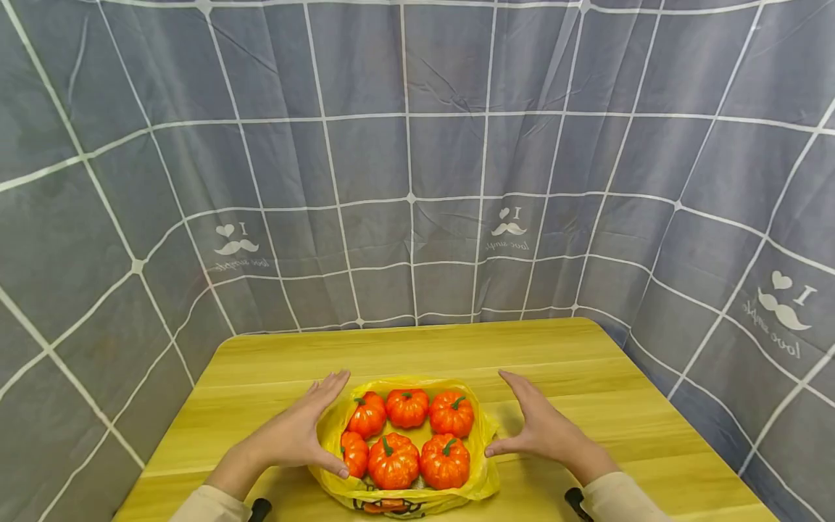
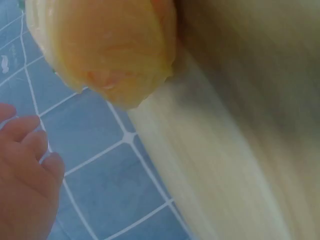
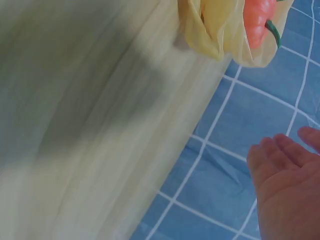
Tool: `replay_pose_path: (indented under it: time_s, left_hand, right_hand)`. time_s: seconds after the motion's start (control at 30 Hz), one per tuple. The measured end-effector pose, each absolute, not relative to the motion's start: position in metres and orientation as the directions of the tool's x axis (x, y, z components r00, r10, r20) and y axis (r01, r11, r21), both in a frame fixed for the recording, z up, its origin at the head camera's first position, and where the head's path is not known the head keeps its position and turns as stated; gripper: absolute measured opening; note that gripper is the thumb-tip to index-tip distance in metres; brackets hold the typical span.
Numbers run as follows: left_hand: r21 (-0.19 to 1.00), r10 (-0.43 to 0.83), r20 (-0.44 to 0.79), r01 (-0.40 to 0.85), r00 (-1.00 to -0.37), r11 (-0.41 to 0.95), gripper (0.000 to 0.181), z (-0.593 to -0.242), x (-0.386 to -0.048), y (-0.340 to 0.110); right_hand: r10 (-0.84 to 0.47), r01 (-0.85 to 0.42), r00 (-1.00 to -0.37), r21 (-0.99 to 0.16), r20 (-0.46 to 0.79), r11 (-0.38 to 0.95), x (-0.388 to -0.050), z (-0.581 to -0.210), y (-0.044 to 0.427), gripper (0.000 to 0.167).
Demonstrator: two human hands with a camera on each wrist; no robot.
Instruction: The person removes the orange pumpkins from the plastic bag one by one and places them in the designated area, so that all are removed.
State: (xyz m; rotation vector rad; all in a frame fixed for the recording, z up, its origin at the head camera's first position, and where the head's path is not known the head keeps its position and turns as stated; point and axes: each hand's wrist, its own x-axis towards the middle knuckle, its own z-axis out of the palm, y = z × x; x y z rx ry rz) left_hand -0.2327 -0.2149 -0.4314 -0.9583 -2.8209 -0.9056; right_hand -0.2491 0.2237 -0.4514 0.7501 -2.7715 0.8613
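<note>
Several orange pumpkins (image 1: pixel 394 462) with green stems lie inside a yellow plastic bag (image 1: pixel 485 478), its mouth spread wide. In the head view my left hand (image 1: pixel 300 428) is at the bag's left side, fingers extended and thumb near the rim; whether it touches the plastic I cannot tell. My right hand (image 1: pixel 544 428) stands at the right side, thumb close to the bag, fingers spread and holding nothing. The left wrist view shows the bag's side (image 2: pixel 115 55) beyond my left fingers (image 2: pixel 30 135). In the right wrist view one pumpkin (image 3: pixel 257 22) shows over the bag's edge.
The bag stands on a wooden table (image 1: pixel 554 362) near its front. A grey curtain (image 1: pixel 450 159) with white grid lines hangs behind the table and along both sides. Dark straps (image 1: pixel 259 510) show at both wrists.
</note>
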Motion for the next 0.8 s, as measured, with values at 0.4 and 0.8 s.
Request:
replay_pose_path:
  time_s: [0.4,0.8]
  left_hand:
    - [0.669,0.539,0.126,0.472,-0.833,0.574,0.133,-0.449,-0.233,-0.216]
    - [0.736,0.522,0.056,0.388,-0.851,0.554,0.134,-0.471,-0.231,-0.219]
  right_hand:
    - [-0.459,-0.510,-0.853,-0.579,0.248,0.635,-0.243,-0.465,0.211,0.122]
    - [-0.471,-0.537,-0.836,-0.599,0.283,0.594,-0.241,-0.478,0.203,0.111]
